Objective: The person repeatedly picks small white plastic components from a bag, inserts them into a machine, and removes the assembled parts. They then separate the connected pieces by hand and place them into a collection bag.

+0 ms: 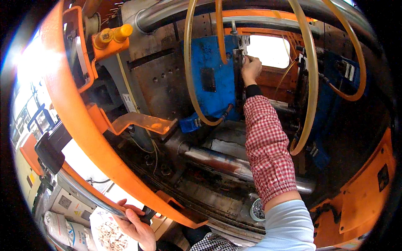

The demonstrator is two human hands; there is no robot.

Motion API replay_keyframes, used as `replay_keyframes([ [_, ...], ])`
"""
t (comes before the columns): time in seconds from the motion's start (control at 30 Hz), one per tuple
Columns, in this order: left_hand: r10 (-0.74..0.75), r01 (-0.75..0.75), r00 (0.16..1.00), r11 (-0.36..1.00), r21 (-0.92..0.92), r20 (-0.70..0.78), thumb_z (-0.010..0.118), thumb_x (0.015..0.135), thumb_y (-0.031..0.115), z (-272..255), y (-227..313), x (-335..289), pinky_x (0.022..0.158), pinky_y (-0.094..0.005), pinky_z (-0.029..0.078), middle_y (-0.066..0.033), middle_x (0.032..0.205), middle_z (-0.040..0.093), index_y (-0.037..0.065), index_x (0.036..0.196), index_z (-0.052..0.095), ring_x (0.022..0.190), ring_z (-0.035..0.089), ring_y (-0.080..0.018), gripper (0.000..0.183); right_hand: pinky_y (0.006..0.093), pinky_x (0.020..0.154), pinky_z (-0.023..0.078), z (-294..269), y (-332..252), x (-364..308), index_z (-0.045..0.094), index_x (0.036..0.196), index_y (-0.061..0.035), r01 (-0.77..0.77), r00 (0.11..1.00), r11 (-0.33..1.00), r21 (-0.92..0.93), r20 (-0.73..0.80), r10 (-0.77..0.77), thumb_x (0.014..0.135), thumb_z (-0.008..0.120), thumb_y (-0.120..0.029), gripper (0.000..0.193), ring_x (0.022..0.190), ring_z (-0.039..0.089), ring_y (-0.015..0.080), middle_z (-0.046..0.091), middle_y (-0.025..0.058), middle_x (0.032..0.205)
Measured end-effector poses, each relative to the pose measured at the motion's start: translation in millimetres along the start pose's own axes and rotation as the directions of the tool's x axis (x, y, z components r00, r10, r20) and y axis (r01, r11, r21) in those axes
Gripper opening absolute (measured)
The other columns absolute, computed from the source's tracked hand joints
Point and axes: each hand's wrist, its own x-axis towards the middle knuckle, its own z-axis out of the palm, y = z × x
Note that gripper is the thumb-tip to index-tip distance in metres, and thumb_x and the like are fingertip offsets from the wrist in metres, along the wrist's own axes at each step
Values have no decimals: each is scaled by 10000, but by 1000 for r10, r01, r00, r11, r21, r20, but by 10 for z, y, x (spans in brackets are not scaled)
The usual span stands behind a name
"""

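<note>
My left hand (138, 228) is at the lower left, its fingers wrapped round the lower end of a chrome handle bar (90, 198) with black end mounts, beside the orange machine door (98, 142). My right arm, in a red checked sleeve cover, reaches deep between the two halves of a mould. There my right hand (251, 69) is closed at the right edge of the blue mould half (211, 79), fingertips bunched against its inner face. Whatever those fingers hold, if anything, is hidden.
Translucent hoses (308, 83) loop down from above. A thick steel tie bar (217, 161) crosses below my right arm. The other blue mould half (333, 92) stands to the right. A small tub (257, 210) sits low. A bag of pale pieces (111, 236) lies near my left hand.
</note>
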Motion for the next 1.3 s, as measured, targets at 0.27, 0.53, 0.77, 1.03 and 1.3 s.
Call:
replay_keyframes([
  [0.27, -43, 43, 998, 999, -7, -48, 429, 950, 297, 34, 23, -31, 611, -204, 336, -21, 619, 454, -59, 1113, 431, 590, 417, -73, 391, 412, 787, 457, -31, -31, 25, 694, 935, -46, 49, 990, 992, -116, 134, -33, 780, 601, -121, 196, 860, 580, 333, 615, 169, 941],
  [0.53, -69, 66, 997, 992, -104, -25, 441, 941, 202, -79, -136, -80, 600, -212, 374, -48, 726, 490, -46, 1094, 435, 606, 444, -66, 292, 460, 925, 382, -112, -54, -189, 588, 1178, -152, 30, 945, 984, -175, 326, 29, 731, 521, -40, 466, 1086, 409, 352, 470, 132, 1162],
  [0.77, -111, 210, 952, 913, -350, 284, 471, 918, 89, -145, -9, 76, 479, -197, 372, -37, 640, 485, 9, 949, 453, 518, 452, -77, 87, 532, 955, 336, -455, -274, -87, 529, 1234, -225, -127, 907, 987, -99, 391, 157, 757, 540, -86, 498, 1170, 364, 363, 424, 142, 1243],
  [1.03, -195, 310, 915, 900, -307, 354, 511, 926, 149, -326, 13, 106, 499, -214, 414, -14, 609, 520, 39, 861, 492, 522, 490, -76, 129, 353, 602, 457, -3151, -1832, -2299, 566, 952, -7, 95, 889, 815, 572, 320, -328, 916, 376, -66, 202, 695, 577, 225, 574, 144, 805],
  [1.3, -23, 485, 685, 760, -432, 728, 525, 894, 40, -261, 666, -462, 663, -234, 479, -83, 836, 614, -4, 983, 455, 750, 619, -124, 121, 326, 532, 483, -4482, -1360, -4646, 564, 823, -5, -274, 107, 518, 811, 561, -821, 864, 538, -163, 165, 606, 578, 234, 550, 96, 657],
])
